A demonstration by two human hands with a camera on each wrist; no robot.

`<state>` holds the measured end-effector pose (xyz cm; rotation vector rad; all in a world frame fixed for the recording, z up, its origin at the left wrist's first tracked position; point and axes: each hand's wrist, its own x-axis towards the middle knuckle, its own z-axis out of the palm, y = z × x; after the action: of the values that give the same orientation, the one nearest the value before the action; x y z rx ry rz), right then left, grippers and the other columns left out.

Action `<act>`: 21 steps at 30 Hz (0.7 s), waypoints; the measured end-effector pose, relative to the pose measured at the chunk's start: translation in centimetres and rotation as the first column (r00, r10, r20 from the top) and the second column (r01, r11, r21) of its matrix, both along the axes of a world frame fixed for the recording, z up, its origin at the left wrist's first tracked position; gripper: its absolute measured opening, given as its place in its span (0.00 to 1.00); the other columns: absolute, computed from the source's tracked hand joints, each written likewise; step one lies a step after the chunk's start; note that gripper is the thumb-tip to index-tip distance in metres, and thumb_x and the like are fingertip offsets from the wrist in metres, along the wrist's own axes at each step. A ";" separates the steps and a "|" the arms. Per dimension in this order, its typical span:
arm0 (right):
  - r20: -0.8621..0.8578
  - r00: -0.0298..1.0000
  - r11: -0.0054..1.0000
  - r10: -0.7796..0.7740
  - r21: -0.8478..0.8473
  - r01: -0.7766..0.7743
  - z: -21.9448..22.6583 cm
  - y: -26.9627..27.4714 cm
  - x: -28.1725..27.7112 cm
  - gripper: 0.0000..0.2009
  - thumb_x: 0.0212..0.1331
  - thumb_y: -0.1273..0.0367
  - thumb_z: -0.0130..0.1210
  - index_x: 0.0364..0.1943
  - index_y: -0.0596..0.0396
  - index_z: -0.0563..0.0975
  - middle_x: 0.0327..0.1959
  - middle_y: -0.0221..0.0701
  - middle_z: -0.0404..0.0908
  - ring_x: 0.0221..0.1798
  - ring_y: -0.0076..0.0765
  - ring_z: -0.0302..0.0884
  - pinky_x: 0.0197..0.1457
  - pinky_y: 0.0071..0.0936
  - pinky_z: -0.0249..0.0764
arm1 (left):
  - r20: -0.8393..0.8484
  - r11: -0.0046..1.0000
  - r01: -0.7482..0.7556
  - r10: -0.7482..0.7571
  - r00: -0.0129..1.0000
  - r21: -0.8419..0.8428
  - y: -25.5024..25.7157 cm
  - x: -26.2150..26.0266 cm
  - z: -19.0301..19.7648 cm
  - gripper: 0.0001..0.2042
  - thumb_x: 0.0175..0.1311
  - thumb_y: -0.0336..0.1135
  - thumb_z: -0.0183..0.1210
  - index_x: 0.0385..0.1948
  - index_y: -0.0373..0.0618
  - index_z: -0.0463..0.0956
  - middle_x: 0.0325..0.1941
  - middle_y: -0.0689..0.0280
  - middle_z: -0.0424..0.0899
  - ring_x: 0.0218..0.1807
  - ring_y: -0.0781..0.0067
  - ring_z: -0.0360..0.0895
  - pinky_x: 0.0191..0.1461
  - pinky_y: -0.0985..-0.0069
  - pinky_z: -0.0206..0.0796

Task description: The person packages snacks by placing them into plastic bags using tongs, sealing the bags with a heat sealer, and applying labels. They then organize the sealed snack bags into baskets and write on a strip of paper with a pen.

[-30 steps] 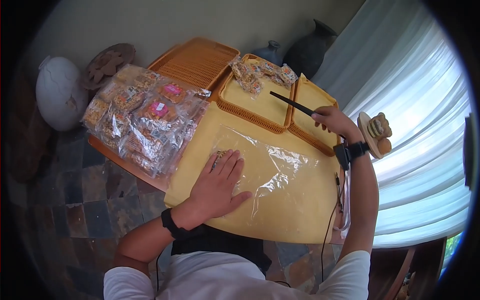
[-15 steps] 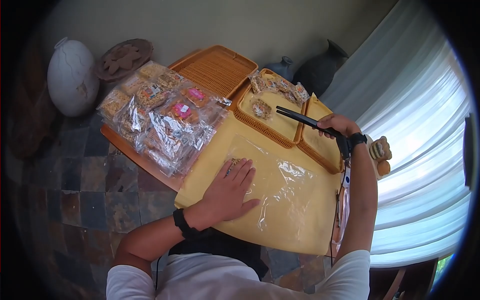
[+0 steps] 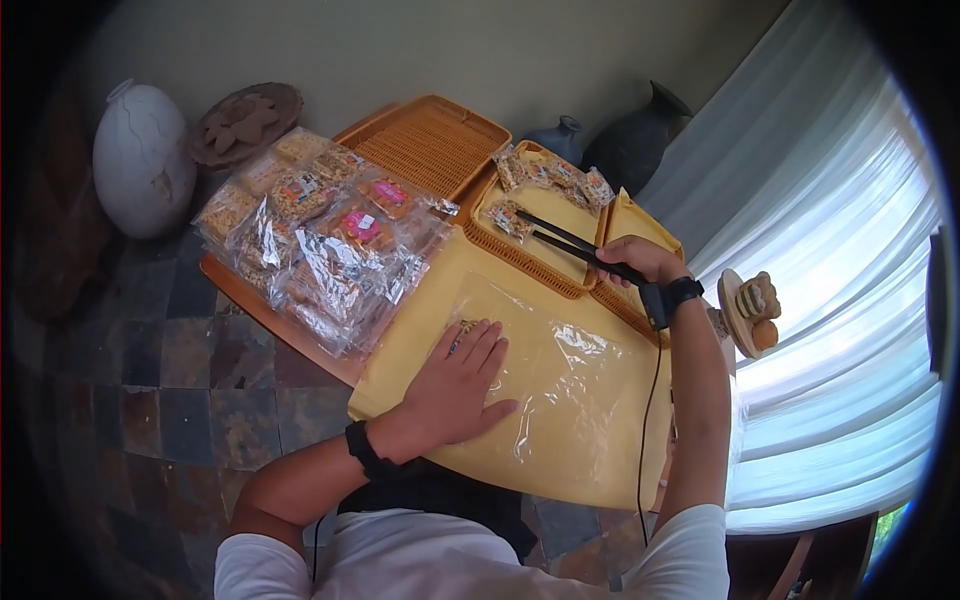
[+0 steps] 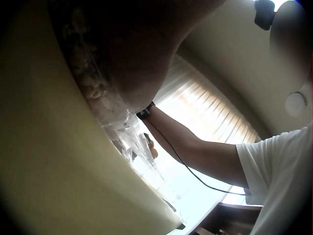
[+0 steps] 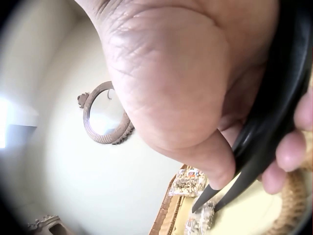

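Note:
My right hand (image 3: 645, 262) grips black tongs (image 5: 274, 107), thumb on one side and fingers on the other. The tongs' arms stand apart, their tips at a clear-wrapped grain snack (image 3: 506, 218) in the middle wicker tray (image 3: 560, 262). In the right wrist view the tips overlap that packet (image 5: 199, 223). My left hand (image 3: 455, 388) lies flat, fingers straight, on a large clear plastic bag (image 3: 570, 370) on the yellow table cover (image 3: 620, 460). A small wrapped snack (image 3: 464, 330) shows partly under its fingertips; the palm hides the rest.
Several more wrapped snacks (image 3: 565, 175) line the far end of the middle tray. On the left are piled filled clear bags (image 3: 300, 235). Another wicker tray (image 3: 430, 145) sits behind, and a narrower one (image 3: 640, 225) on the right. A cable (image 3: 652, 400) hangs from the right wrist.
My right hand has brought the tongs left and down to the nearest packet in the middle tray, and their arms have spread apart. The left hand has stayed flat on the bag.

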<state>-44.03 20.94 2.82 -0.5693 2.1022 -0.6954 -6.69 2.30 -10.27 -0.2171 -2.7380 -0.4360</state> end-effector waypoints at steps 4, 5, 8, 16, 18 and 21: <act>0.034 0.998 0.996 -0.052 -0.065 0.054 -1.1 -2.0 1.4 0.15 0.78 0.60 0.59 0.36 0.56 0.85 0.29 0.26 0.86 0.24 0.17 0.77 0.27 0.20 0.73 | 0.013 1.000 0.002 -0.002 1.000 0.007 0.0 0.1 0.4 0.41 0.77 0.65 0.51 0.75 0.32 0.67 0.82 0.46 0.66 0.86 0.49 0.57 0.88 0.49 0.42; 0.046 0.998 0.996 -0.050 -0.068 0.054 -1.0 -2.2 1.5 0.15 0.78 0.60 0.59 0.36 0.56 0.85 0.29 0.26 0.86 0.24 0.17 0.77 0.27 0.20 0.73 | 0.024 1.000 0.001 -0.001 1.000 0.004 0.0 -0.1 0.5 0.41 0.77 0.65 0.51 0.75 0.32 0.67 0.82 0.46 0.66 0.86 0.49 0.57 0.88 0.49 0.42; 0.065 0.994 0.990 -0.086 -0.107 0.093 -2.1 -1.8 2.1 0.13 0.79 0.63 0.58 0.37 0.55 0.85 0.29 0.25 0.86 0.23 0.17 0.76 0.26 0.17 0.71 | 0.025 1.000 0.015 -0.015 1.000 0.016 -0.2 0.1 0.0 0.41 0.76 0.64 0.52 0.75 0.32 0.67 0.82 0.46 0.66 0.86 0.49 0.57 0.88 0.49 0.43; 0.010 0.963 0.917 -0.271 -0.301 0.261 -0.7 9.9 9.5 0.13 0.79 0.62 0.59 0.41 0.58 0.81 0.27 0.24 0.82 0.23 0.15 0.74 0.26 0.16 0.69 | 0.028 0.999 0.037 -0.038 0.999 0.031 -0.1 -0.3 0.7 0.39 0.74 0.57 0.58 0.75 0.32 0.66 0.82 0.46 0.65 0.86 0.49 0.58 0.88 0.48 0.42; -0.062 0.946 0.904 -0.317 -0.321 0.282 0.1 15.8 12.2 0.13 0.79 0.61 0.59 0.42 0.58 0.81 0.27 0.24 0.81 0.23 0.16 0.73 0.26 0.17 0.69 | 0.039 0.998 0.045 -0.047 0.998 0.045 0.0 -0.3 0.8 0.39 0.74 0.57 0.58 0.75 0.32 0.66 0.82 0.46 0.65 0.86 0.49 0.58 0.88 0.48 0.42; -0.112 0.865 0.845 -0.488 -0.309 0.437 1.2 23.8 17.9 0.11 0.77 0.65 0.57 0.44 0.60 0.84 0.28 0.23 0.82 0.25 0.17 0.75 0.29 0.16 0.70 | 0.059 0.997 0.040 -0.043 0.997 0.061 0.0 -0.3 1.1 0.39 0.74 0.56 0.58 0.75 0.32 0.65 0.83 0.47 0.65 0.86 0.48 0.58 0.88 0.48 0.43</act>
<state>-26.12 44.72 3.98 -0.2687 2.3652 -1.2697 -6.96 2.26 -9.12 -0.2493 -2.7783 -0.5436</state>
